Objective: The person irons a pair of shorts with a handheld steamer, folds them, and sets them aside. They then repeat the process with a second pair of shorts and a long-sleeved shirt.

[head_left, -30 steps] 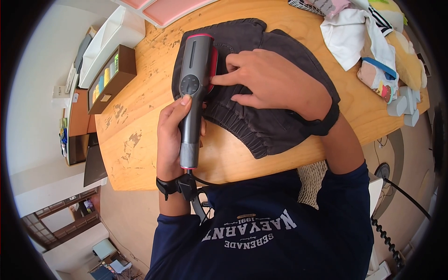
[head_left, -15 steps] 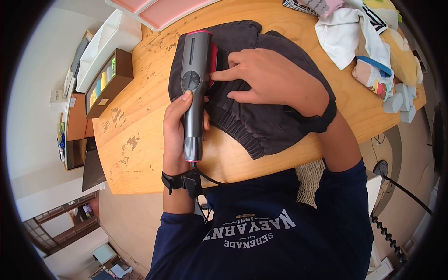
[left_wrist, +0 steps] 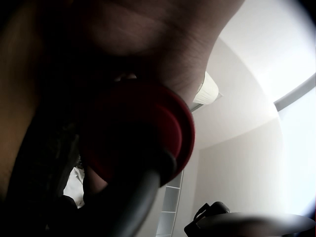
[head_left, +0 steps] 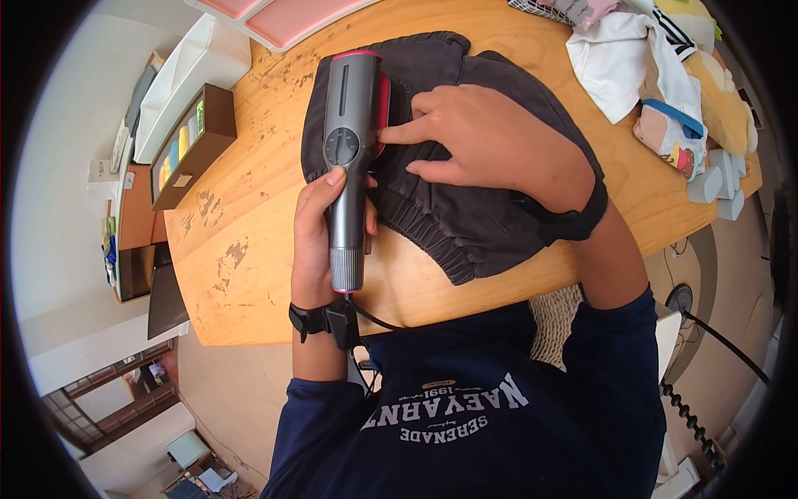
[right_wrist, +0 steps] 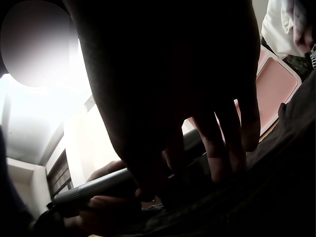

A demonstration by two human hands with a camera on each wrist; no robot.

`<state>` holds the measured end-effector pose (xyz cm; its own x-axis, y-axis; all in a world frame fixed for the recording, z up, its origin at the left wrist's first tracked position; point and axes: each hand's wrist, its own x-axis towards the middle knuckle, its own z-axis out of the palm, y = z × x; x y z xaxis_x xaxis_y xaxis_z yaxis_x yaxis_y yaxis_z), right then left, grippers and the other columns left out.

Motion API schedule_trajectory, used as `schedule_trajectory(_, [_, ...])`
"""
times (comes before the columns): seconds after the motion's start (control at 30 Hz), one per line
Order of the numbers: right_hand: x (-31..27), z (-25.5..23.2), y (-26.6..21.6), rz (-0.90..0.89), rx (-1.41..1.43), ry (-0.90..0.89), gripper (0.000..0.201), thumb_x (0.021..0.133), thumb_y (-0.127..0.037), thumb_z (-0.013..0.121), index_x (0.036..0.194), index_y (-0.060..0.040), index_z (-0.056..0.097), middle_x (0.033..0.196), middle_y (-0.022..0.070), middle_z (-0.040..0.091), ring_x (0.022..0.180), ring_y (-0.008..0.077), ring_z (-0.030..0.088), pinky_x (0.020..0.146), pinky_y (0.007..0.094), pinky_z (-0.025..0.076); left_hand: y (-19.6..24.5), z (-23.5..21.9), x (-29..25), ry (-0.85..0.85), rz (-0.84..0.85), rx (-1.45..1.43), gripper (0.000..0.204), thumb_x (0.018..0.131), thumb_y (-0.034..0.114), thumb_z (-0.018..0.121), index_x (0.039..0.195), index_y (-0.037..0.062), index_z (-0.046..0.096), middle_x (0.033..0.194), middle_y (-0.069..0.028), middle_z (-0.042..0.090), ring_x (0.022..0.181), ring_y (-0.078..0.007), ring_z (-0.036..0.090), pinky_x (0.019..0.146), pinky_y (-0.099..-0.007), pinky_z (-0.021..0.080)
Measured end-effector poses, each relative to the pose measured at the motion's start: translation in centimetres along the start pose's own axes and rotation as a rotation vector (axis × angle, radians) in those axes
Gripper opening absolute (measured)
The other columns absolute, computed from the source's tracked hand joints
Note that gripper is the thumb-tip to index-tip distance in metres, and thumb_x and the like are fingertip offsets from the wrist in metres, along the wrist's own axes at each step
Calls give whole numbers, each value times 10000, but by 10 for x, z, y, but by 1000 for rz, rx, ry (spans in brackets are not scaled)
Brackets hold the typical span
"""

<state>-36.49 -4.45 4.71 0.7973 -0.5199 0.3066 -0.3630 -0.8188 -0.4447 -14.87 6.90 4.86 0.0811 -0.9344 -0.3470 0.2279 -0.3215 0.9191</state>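
My left hand (head_left: 316,224) grips the ribbed grey handle of a handheld garment steamer (head_left: 347,195), its thumb lying just below the round control dial. The steamer's red-edged head rests over dark shorts (head_left: 490,208) with a gathered elastic waistband, spread on the table. From the right, my right hand (head_left: 490,145) lies over the shorts, its index finger stretched out to the red edge of the steamer and its thumb low over the cloth. In the left wrist view the steamer's red round end (left_wrist: 185,131) and its cord fill the middle.
The wooden table (head_left: 249,274) carries a pink tray (head_left: 307,17) at the far edge and a brown box (head_left: 195,150) at the left. White clothes (head_left: 611,71) and a plush toy (head_left: 723,104) pile up at the far right. A black cord (head_left: 374,318) runs from the handle.
The steamer's handle end has swung slightly right with my left hand, so it stands more upright in the head view. My right hand keeps its place at the red edge.
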Motion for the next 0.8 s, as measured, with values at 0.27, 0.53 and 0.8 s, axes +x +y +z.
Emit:
schedule_trajectory(0.27, [-1,4,4,-10,20,14,415,846,-251,720,1254,-174,727,916,99,617,930,304,628,808,409,508,-1,2,0,7,9,-2,493,966,432,533,1027,-44,645,568,-128,612,383,-154,525,380,-251,421])
schedule_trajectory(0.53, [-2,5,4,10,15,-3,417,852,-248,717,1265,-188,723,913,99,613,939,300,624,815,409,504,-7,2,3,64,25,-37,437,948,409,527,990,-17,620,573,-140,612,424,-152,533,420,-254,400])
schedule_trajectory(0.8, [-1,5,6,0,32,-2,416,856,-246,713,1268,-186,722,917,97,607,945,298,622,822,410,503,-6,1,2,61,65,-18,426,945,394,550,983,-24,626,594,-140,620,459,-161,565,448,-256,413])
